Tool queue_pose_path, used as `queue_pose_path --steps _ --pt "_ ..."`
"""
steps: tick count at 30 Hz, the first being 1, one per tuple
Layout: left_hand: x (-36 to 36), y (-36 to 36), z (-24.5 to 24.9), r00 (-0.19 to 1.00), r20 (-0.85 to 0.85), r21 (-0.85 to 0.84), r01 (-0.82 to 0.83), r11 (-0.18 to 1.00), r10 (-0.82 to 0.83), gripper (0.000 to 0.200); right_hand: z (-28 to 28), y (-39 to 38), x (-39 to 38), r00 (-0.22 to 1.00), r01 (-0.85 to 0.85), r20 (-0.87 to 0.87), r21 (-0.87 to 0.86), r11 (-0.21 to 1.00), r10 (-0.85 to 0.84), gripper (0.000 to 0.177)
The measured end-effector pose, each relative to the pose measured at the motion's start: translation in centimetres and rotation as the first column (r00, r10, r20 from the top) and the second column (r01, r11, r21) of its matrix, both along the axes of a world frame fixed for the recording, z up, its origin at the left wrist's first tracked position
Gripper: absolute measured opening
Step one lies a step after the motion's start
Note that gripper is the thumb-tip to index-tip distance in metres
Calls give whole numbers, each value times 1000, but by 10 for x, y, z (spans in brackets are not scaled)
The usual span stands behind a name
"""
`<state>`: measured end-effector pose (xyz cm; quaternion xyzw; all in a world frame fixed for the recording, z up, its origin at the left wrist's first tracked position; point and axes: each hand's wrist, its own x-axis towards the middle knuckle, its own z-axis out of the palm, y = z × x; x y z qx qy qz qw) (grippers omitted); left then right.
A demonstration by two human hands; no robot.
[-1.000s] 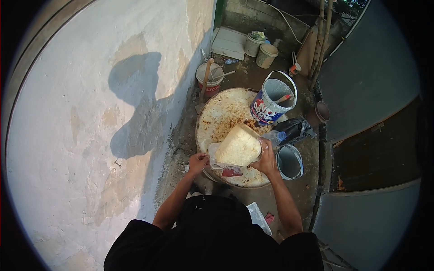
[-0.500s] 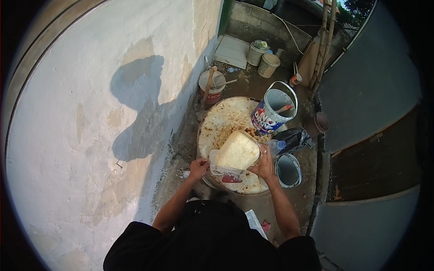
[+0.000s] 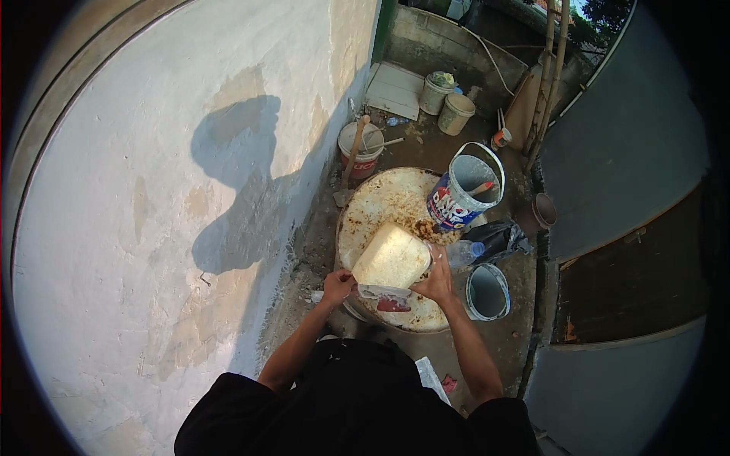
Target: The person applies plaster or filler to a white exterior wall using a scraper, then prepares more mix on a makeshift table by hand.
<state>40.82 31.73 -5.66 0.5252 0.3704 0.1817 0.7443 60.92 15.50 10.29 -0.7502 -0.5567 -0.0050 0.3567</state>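
Observation:
Between my hands is a tilted, cream-coloured plastic container (image 3: 390, 257) with rounded corners, held over a round, rust-stained drum top (image 3: 366, 214). A clear plastic edge (image 3: 382, 290) shows along its near side. My right hand (image 3: 436, 278) grips the container's right side, thumb toward me. At the near left corner, the fingers of my left hand (image 3: 339, 287) are pinched together on the edge. A dark red flat piece (image 3: 393, 304) lies on the drum just below the container. Beside my right hand rests a clear plastic bottle (image 3: 464, 252) with a blue cap.
On the drum's far right stands a paint bucket (image 3: 452, 199) with a red-tipped tool inside. Right of the drum are a black plastic bag (image 3: 498, 239) and a grey bucket (image 3: 487, 292). A white bucket (image 3: 360, 152) holds tools beside the plastered wall (image 3: 152, 228).
The cream container has turned and tipped toward my left hand, its left end now lower and nearer. Less of the clear plastic shows at its left. Both hands stay on it.

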Motion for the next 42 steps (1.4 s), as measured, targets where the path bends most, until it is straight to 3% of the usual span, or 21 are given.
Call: queue_pose_path --steps 12,19,22,25,28,34,37,42 --pt "0 1 -2 999 -47 15 -1 1000 2 17 -2 -4 10 997 -50 58 76 996 45 109" --pt "-1 0 10 996 -87 -6 22 1000 -22 18 3 -10 12 1000 -12 20 -46 999 13 109" --pt "-1 0 10 996 -85 -7 18 1000 -18 17 6 -9 11 1000 -12 23 -20 1000 12 108" --pt "0 2 5 996 -86 -14 3 1000 -4 17 9 -6 15 1000 20 -5 -43 999 -21 109" --pt "0 0 -6 998 -59 -22 -17 1000 16 18 12 2 13 992 121 14 38 992 -122 110" --pt "1 2 -10 998 -64 -25 -26 999 24 18 11 14 15 957 231 -176 -17 973 -231 115" --pt "0 2 -11 998 -67 -12 -23 1000 22 17 13 17 19 958 240 -164 -4 971 -237 114" --pt "0 2 -14 998 -66 4 -22 1000 22 17 6 34 25 835 277 -517 104 955 -186 110"
